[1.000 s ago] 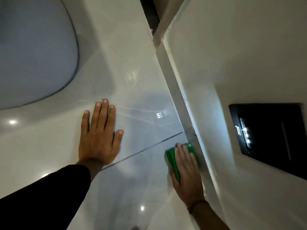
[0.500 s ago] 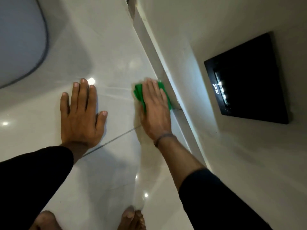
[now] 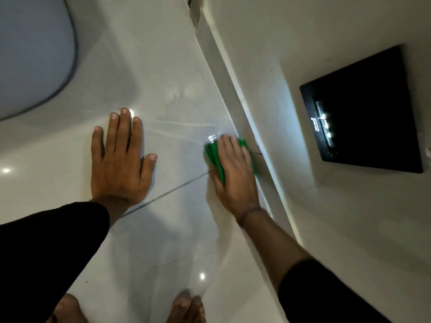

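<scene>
Hazards, entered first: the glossy floor [image 3: 163, 66] looks slick. We judge that our left hand [image 3: 119, 164], spread flat on the tile with fingers straight and seemingly bracing us, could skid if the tile is damp. Our bare feet [image 3: 186, 308] at the lower edge share that risk. Second entry: our right hand [image 3: 233, 176] lies flat with fingers straight and close together, pressing down rather than pinching, so the green cloth [image 3: 212, 158] could slide out or bunch up under the palm. Third entry: the hand works hard against the skirting [image 3: 224, 66], where knuckles may scrape the edge and dirt in the joint may be missed. Item proper: one green cloth, folded, its layered edges showing to the left of the fingers and a corner past the fingertips, the rest hidden under the hand. Location: on the floor, touching the foot of the skirting, near where the dark grout line [image 3: 168, 194] meets it. Also present: a black panel [image 3: 363, 113] on the wall, well apart, and a rounded grey-blue fixture [image 3: 30, 50] at upper left.
</scene>
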{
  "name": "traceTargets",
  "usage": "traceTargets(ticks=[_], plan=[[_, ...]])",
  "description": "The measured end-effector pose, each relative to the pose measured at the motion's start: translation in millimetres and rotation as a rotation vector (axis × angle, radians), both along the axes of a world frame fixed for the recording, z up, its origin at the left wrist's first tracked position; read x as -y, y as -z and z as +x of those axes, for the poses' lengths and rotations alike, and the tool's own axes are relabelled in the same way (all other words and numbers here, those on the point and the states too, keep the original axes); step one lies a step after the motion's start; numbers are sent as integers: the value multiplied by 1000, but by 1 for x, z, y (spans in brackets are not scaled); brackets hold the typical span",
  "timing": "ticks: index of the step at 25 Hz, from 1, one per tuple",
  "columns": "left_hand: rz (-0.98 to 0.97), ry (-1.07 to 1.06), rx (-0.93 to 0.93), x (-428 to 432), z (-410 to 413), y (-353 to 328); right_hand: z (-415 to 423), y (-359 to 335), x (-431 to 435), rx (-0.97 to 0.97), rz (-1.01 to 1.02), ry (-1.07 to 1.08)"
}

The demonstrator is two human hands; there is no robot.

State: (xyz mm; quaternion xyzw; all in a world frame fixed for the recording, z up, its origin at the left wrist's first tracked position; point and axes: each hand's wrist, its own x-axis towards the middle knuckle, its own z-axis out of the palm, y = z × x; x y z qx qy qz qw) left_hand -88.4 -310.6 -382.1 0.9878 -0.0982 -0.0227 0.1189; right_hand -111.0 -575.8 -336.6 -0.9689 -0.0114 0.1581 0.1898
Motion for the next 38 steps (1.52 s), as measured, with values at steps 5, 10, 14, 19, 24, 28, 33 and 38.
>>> traceTargets(ticks=[5, 10, 14, 19, 24, 28, 33, 38], plan=[[20, 4, -10, -1, 1, -1, 85, 8, -34, 76, 1, 19], [-14, -9, -18, -2, 2, -1, -29, 4, 12, 5, -40, 3], [-30, -27, -25, -2, 4, -1, -168, -3, 62, -106, -138, 1], [-10, -42, -25, 1, 6, 2, -149, 3, 64, -87, -187, -42], [15, -36, -32, 1, 5, -1, -6, 7, 3, -3, -125, -50], [14, -33, -49, 1, 6, 0, -1, 9, 2, 22, -116, -12], [33, -41, -60, 1, 4, 0, -151, 14, 69, 15, -329, -138], [39, -36, -62, 2, 3, 0, -96, 3, 44, 34, -201, -130]])
